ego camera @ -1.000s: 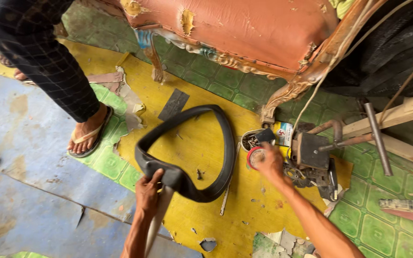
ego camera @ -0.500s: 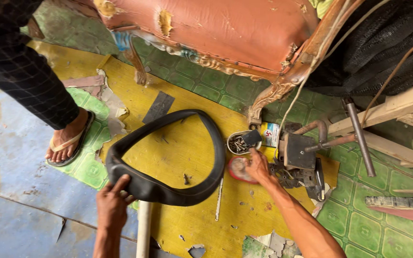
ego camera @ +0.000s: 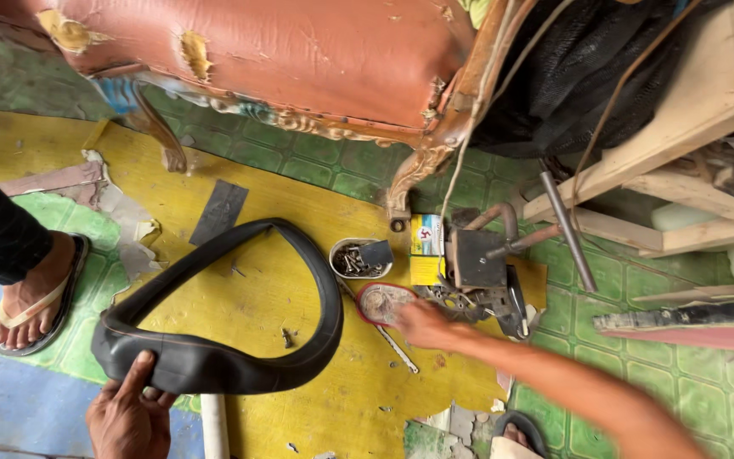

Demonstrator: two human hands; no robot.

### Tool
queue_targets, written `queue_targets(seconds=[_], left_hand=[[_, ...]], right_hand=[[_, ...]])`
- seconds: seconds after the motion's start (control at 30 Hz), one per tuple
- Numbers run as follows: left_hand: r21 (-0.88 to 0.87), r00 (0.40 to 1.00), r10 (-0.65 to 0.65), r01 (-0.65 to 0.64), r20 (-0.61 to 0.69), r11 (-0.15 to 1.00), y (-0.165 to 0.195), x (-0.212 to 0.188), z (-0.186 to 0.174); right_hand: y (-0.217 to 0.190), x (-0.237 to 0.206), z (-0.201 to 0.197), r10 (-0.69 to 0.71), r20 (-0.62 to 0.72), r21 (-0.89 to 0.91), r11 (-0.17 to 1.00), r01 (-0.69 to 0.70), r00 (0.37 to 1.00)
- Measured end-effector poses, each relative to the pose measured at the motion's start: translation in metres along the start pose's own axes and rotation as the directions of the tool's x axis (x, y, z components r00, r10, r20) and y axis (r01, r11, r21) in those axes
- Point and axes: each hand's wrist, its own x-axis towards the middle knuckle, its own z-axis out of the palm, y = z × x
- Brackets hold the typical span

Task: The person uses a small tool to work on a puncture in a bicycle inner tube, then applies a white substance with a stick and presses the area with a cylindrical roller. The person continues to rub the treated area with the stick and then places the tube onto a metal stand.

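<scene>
Two hands apart: left hand [ego camera: 129, 414] grips the black inner tube [ego camera: 214, 361], right hand [ego camera: 422, 325] touches a round lid [ego camera: 381, 302].

A limp black rubber inner tube [ego camera: 239, 331] lies looped on the yellow floor, beside what may be a round red-rimmed lid [ego camera: 381, 302].

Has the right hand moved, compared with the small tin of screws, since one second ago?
Yes. The right hand was up beside the tin of screws earlier; now it lies lower, below and right of the tin, at the round red-rimmed lid.
</scene>
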Motion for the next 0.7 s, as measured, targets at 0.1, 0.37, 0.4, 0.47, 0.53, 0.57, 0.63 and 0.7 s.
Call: queue_targets(seconds=[0.1, 0.37, 0.4, 0.47, 0.53, 0.57, 0.63, 0.7], left_hand=[[-0.076, 0.996, 0.037, -0.031, 0.080, 0.997, -0.001, 0.004, 0.001], [-0.060, 0.994, 0.039, -0.033, 0.101, 0.998, -0.005, 0.003, 0.013], [-0.029, 0.996, 0.027, -0.025, 0.080, 0.999, -0.005, 0.000, 0.011], [-0.011, 0.996, 0.041, -0.040, 0.081, 0.999, -0.005, -0.004, 0.008], [0.006, 0.996, 0.050, -0.051, 0.072, 0.999, -0.005, -0.006, 0.006], [0.018, 0.997, 0.054, -0.055, 0.062, 0.998, -0.004, -0.006, 0.006], [0.020, 0.998, 0.035, -0.036, 0.053, 0.999, -0.004, -0.009, 0.004], [-0.011, 0.997, 0.011, -0.010, 0.076, 1.000, -0.003, -0.009, 0.005]], right_hand=[[0.062, -0.054, -0.034, 0.244, 0.103, -0.322, 0.925, -0.200, 0.964], [0.191, -0.076, -0.063, 0.451, -0.511, 0.157, 0.886, -0.436, 0.732], [0.193, -0.068, -0.056, 0.468, -0.506, 0.217, 0.882, -0.418, 0.724], [0.187, -0.058, -0.044, 0.528, -0.479, 0.363, 0.847, -0.389, 0.701], [0.184, -0.063, -0.026, 0.555, -0.479, 0.415, 0.826, -0.382, 0.680], [0.185, -0.068, -0.016, 0.571, -0.488, 0.444, 0.814, -0.375, 0.660], [0.183, -0.095, 0.009, 0.632, -0.441, 0.547, 0.752, -0.368, 0.637], [0.186, -0.129, 0.033, 0.644, -0.371, 0.675, 0.682, -0.282, 0.669]])
